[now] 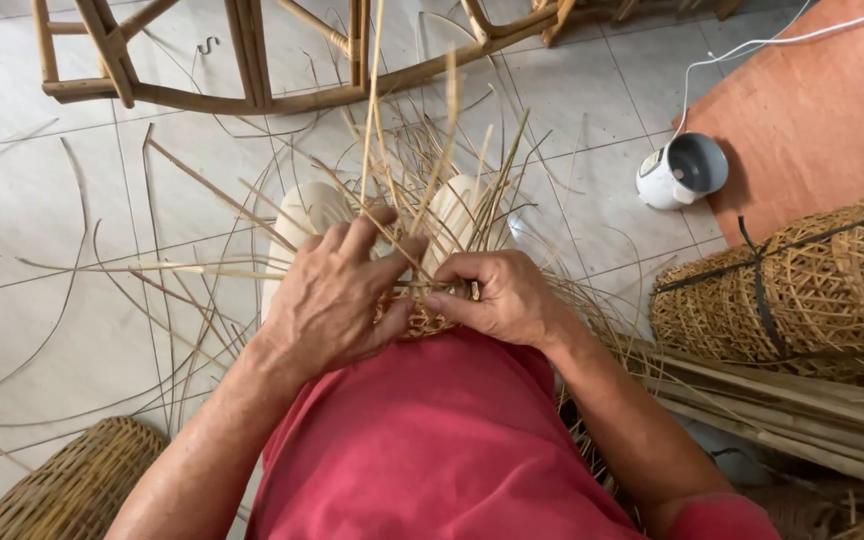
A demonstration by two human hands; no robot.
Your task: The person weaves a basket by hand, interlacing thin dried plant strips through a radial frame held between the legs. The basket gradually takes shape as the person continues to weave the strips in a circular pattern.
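1. A pale tiled floor (42,200) carries the whole scene, strewn with long loose cane strips (72,290) that curl across its left half.
2. A bare rattan furniture frame (252,60) stands along the floor's far edge.
3. An orange mat (822,110) covers the far right corner; a roll of open-weave cane webbing (802,290), bound with a dark strap, lies at the right edge, with a bundle of flat cane splints (792,400) just beside it.
4. A woven basket (72,490) sits in the near left corner.
5. A small white corded appliance (682,170) rests at the mat's edge.
6. At the centre, in the lap of a person in a red shirt (432,450), lies a small woven piece (422,318) with upright strands fanning away.
7. The left hand (337,295) lies over the piece, fingers spread among the strands.
8. The right hand (502,295) pinches a strand at the piece's rim between thumb and fingers.
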